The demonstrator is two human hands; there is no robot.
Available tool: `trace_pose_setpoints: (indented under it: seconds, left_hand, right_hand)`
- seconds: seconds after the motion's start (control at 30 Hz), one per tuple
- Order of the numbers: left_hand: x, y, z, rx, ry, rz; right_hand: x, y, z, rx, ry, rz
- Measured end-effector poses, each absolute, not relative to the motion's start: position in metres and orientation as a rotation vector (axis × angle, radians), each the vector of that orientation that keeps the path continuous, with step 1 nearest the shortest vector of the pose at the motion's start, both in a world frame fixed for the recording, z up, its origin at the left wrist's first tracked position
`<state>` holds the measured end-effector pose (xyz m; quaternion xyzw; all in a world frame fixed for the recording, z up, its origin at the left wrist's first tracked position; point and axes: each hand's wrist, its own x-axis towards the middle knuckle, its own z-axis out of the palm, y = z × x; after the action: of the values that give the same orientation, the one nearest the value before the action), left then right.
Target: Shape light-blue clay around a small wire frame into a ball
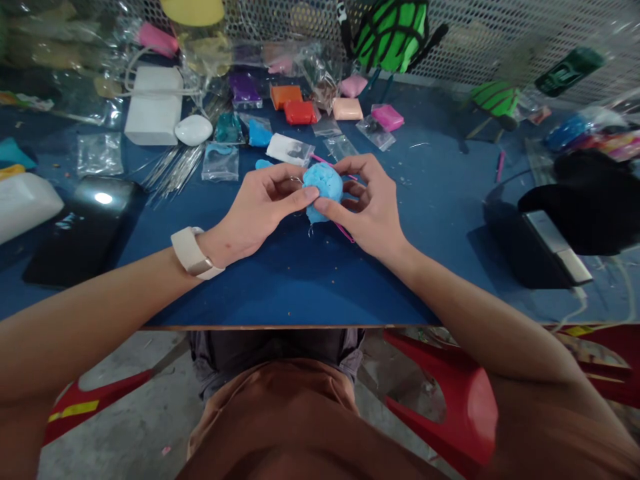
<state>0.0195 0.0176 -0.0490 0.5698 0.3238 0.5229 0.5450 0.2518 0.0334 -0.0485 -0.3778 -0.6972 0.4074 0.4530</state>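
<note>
Between my two hands, above the blue table, is a rounded lump of light blue modelling clay (324,181) with bits of thin wire sticking out of it. My left hand (273,200) grips its left side, thumb pressed on the front. On the other side my right hand (367,200) holds it with the thumb at the lower front and the fingers curled behind. A pink stick (345,233) shows beneath and behind the lump, partly hidden by the right hand. Another bit of light blue clay (263,164) lies just past my left fingers.
Clay packets, among them a white packet (290,148) and a red packet (301,112), lie beyond my hands. A wire bundle (175,167) and a black phone (85,230) are at left. Green turtle-like models (393,33) stand at the back; a power bank (557,248) is right.
</note>
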Motion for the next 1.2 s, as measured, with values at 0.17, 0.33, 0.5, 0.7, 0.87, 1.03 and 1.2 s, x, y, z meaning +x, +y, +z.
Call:
trace_pose_setpoints:
  seconds: [0.17, 0.33, 0.5, 0.7, 0.87, 1.03, 1.2]
  left_hand:
    - [0.0185, 0.0161, -0.0474, 1.328, 0.779, 1.236]
    - [0.0164, 0.0160, -0.0471, 1.318, 0.793, 1.228]
    - [0.0163, 0.0163, -0.0459, 1.279, 0.794, 1.218]
    - [0.0166, 0.0151, -0.0437, 1.268, 0.790, 1.210]
    - [0.0148, 0.0152, -0.0436, 1.289, 0.801, 1.182]
    - [0.0159, 0.0170, -0.0465, 1.321, 0.767, 1.198]
    - [0.0162, 0.0175, -0.0442, 1.366, 0.762, 1.157]
  right_hand:
    - [0.2515, 0.0325, -0.0478, -0.922, -1.696, 1.043]
    - [0.2519, 0.0354, -0.0511, -0.882, -1.693, 1.033]
    - [0.2498, 0.0348, -0.0520, -0.892, -1.675, 1.021]
    - [0.2481, 0.0331, -0.0500, -0.869, -1.641, 1.050]
    - [0.2478, 0.0342, -0.0490, -0.881, -1.639, 1.050]
    - [0.2490, 0.0394, -0.0521, -0.855, -1.617, 1.094]
    - [0.2486, 0.0413, -0.0537, -0.873, -1.597, 1.098]
